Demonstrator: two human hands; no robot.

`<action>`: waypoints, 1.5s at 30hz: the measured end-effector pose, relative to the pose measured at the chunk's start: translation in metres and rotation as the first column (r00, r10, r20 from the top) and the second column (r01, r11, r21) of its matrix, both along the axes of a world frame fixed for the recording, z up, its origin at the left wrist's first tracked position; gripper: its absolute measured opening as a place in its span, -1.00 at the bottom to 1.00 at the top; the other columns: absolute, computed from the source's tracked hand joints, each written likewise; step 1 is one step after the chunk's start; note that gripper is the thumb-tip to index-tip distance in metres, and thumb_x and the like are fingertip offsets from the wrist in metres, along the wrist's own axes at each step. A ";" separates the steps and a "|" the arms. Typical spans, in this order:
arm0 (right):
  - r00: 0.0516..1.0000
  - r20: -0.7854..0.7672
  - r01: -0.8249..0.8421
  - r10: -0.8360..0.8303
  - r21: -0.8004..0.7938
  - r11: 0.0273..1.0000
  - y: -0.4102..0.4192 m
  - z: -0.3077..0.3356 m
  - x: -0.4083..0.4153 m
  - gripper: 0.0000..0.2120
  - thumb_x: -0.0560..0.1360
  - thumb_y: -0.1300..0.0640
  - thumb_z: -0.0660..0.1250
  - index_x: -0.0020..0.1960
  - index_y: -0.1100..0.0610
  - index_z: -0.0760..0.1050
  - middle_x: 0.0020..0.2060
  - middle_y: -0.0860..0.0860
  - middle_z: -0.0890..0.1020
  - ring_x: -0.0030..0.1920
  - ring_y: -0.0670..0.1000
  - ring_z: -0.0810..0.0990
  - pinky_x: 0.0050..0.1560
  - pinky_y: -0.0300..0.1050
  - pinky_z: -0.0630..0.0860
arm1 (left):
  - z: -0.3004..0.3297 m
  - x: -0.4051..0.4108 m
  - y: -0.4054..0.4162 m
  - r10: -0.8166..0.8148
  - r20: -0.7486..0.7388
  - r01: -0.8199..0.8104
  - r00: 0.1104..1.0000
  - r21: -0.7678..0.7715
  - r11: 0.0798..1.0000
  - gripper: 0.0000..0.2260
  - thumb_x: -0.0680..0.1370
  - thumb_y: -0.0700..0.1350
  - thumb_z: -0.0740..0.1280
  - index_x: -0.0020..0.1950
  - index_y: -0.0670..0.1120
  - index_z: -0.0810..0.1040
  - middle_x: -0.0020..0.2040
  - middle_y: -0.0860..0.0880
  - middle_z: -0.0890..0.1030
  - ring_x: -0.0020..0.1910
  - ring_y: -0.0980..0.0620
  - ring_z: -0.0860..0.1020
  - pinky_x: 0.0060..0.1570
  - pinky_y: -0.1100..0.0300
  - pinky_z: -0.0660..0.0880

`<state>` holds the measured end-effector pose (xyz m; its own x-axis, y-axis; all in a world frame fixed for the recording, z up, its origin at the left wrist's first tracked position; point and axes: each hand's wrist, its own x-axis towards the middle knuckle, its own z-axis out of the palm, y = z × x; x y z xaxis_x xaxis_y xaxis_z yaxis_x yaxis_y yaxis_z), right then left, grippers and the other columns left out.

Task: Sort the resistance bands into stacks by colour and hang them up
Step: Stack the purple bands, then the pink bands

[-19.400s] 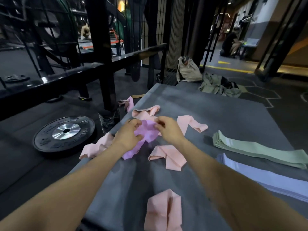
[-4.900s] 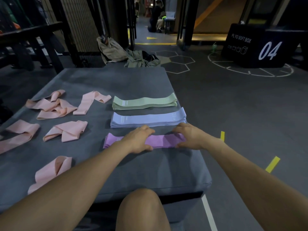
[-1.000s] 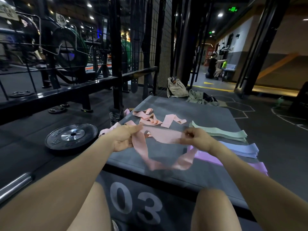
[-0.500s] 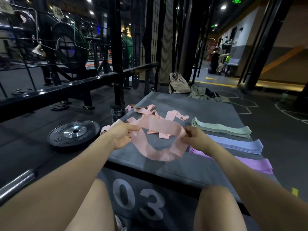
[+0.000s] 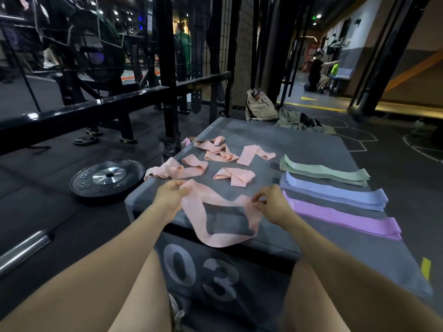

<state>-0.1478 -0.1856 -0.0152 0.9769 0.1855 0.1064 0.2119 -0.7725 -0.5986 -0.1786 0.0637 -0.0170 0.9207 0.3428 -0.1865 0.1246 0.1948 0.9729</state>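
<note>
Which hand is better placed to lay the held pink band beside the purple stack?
Probably the right hand: it pinches the pink band at the end nearest the purple stack; the left hand grips the far end.

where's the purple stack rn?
In the head view, the purple stack lies on the box's right side, nearest the person, just in front of the blue stack.

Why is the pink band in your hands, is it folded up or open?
Open. The pink band hangs as a wide loop between the left hand and right hand.
</note>
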 end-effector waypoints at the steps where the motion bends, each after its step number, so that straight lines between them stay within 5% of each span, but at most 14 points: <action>1: 1.000 -0.017 -0.025 0.024 -0.022 0.999 0.001 -0.004 0.000 -0.92 0.43 0.25 0.39 -0.15 0.09 0.60 0.08 0.19 0.50 -0.15 0.10 0.52 -0.02 -0.20 0.43 | -0.005 0.000 0.001 0.020 -0.009 -0.019 1.000 0.042 0.999 -0.87 0.52 -0.31 0.32 -0.17 -0.11 0.51 -0.11 -0.13 0.56 -0.20 0.00 0.53 -0.15 0.13 0.50; 7: 0.969 -0.203 -0.186 0.142 -0.214 0.959 0.001 -0.011 -0.005 -0.57 0.32 0.01 0.53 0.10 0.20 0.57 0.13 0.04 0.29 -0.05 -0.01 0.46 0.23 -0.20 0.39 | -0.029 0.009 0.010 0.069 -0.098 -0.054 0.993 0.145 0.988 -0.92 0.50 -0.21 0.39 -0.17 -0.08 0.54 -0.06 -0.17 0.59 -0.09 -0.11 0.54 -0.04 -0.04 0.53; 11: 0.951 -0.237 -0.267 0.199 -0.302 0.915 -0.008 -0.007 -0.009 -0.65 0.37 0.16 0.48 0.13 0.20 0.58 0.06 0.03 0.34 -0.05 0.01 0.49 0.10 -0.22 0.42 | -0.031 0.009 0.006 0.059 -0.135 -0.039 0.989 0.146 0.989 -0.85 0.48 -0.34 0.35 -0.03 -0.12 0.54 0.04 -0.18 0.58 -0.02 -0.11 0.54 0.14 -0.09 0.50; 15: 0.978 -0.134 -0.183 0.157 -0.215 0.959 -0.018 -0.008 -0.009 -0.80 0.35 0.39 0.35 -0.06 0.24 0.64 -0.14 0.14 0.64 -0.15 0.11 0.63 -0.17 -0.20 0.50 | -0.029 0.006 -0.001 0.052 -0.109 -0.040 0.993 0.108 0.993 -0.70 0.46 -0.48 0.27 0.13 -0.22 0.52 0.04 -0.16 0.55 0.00 -0.11 0.53 0.14 -0.04 0.50; 19: 0.987 0.019 -0.153 0.158 -0.150 0.977 -0.012 -0.003 -0.020 -0.87 0.43 0.30 0.31 -0.09 0.22 0.62 -0.28 -0.02 0.53 -0.22 0.00 0.53 -0.19 -0.26 0.42 | -0.029 0.001 -0.006 0.046 -0.092 -0.034 0.995 0.128 0.991 -0.78 0.47 -0.46 0.28 -0.01 -0.18 0.53 0.02 -0.18 0.56 -0.03 -0.13 0.54 0.08 -0.05 0.51; 21: 0.969 -0.018 -0.248 0.247 -0.124 0.961 0.002 0.000 -0.031 -0.90 0.45 0.17 0.38 -0.09 0.20 0.58 -0.21 0.02 0.52 -0.22 0.01 0.50 -0.13 -0.14 0.47 | -0.029 0.000 -0.010 0.045 -0.093 -0.032 0.995 0.130 0.991 -0.77 0.46 -0.46 0.28 -0.15 -0.12 0.52 -0.07 -0.17 0.57 -0.10 -0.13 0.53 -0.08 0.01 0.53; 25: 0.941 -0.193 -0.317 0.278 -0.212 0.924 0.033 -0.002 -0.043 -0.62 0.39 -0.11 0.44 -0.02 0.15 0.44 -0.13 0.01 0.49 -0.19 0.00 0.43 -0.18 -0.18 0.36 | -0.033 -0.002 -0.017 0.040 -0.088 -0.029 0.995 0.114 0.993 -0.76 0.45 -0.47 0.30 -0.14 -0.12 0.52 -0.01 -0.22 0.57 -0.16 -0.12 0.54 -0.14 0.06 0.52; 29: 0.897 -0.287 -0.411 0.337 -0.256 0.875 0.053 -0.004 -0.048 -0.57 0.53 0.08 0.32 0.30 0.28 0.36 0.25 0.21 0.43 0.06 -0.08 0.53 -0.02 -0.34 0.36 | -0.035 -0.003 -0.021 0.020 -0.095 -0.012 0.995 0.086 0.996 -0.77 0.46 -0.45 0.31 0.04 -0.21 0.52 0.01 -0.21 0.56 -0.08 -0.14 0.55 0.02 -0.06 0.53; 35: 0.938 -0.251 -0.317 0.238 -0.349 0.882 0.076 -0.023 -0.038 -0.42 0.34 -0.24 0.41 0.27 -0.02 0.40 0.15 0.12 0.50 0.09 0.10 0.52 0.07 -0.07 0.48 | -0.039 0.000 -0.021 -0.013 -0.105 0.020 0.994 0.068 0.997 -0.80 0.47 -0.43 0.30 0.02 -0.20 0.51 -0.02 -0.20 0.58 -0.07 -0.16 0.56 0.05 -0.08 0.52; 40: 0.974 -0.121 -0.226 0.191 -0.495 0.839 0.085 -0.035 -0.042 -0.22 0.30 -0.25 0.42 0.35 0.14 0.26 0.20 0.17 0.40 0.20 0.17 0.41 0.17 0.03 0.44 | -0.040 0.001 -0.017 -0.018 -0.103 0.022 0.994 0.040 0.999 -0.80 0.47 -0.44 0.29 -0.14 -0.13 0.51 -0.12 -0.15 0.58 -0.21 -0.07 0.56 -0.04 0.01 0.54; 45: 0.968 -0.119 -0.252 0.222 -0.446 0.859 0.083 -0.031 -0.035 -0.67 0.49 0.06 0.22 0.21 0.14 0.40 0.12 0.18 0.50 0.13 0.22 0.50 0.07 0.00 0.48 | -0.035 0.001 -0.013 -0.015 -0.088 0.017 0.996 0.028 0.999 -0.82 0.48 -0.44 0.27 -0.05 -0.19 0.51 -0.15 -0.16 0.58 -0.23 -0.09 0.55 -0.19 0.06 0.53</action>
<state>-0.1829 -0.1028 -0.0464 0.8988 0.4256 -0.1049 0.3978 -0.8926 -0.2123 -0.1778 0.0504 -0.0525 0.9066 0.3347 -0.2570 0.2124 0.1645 0.9632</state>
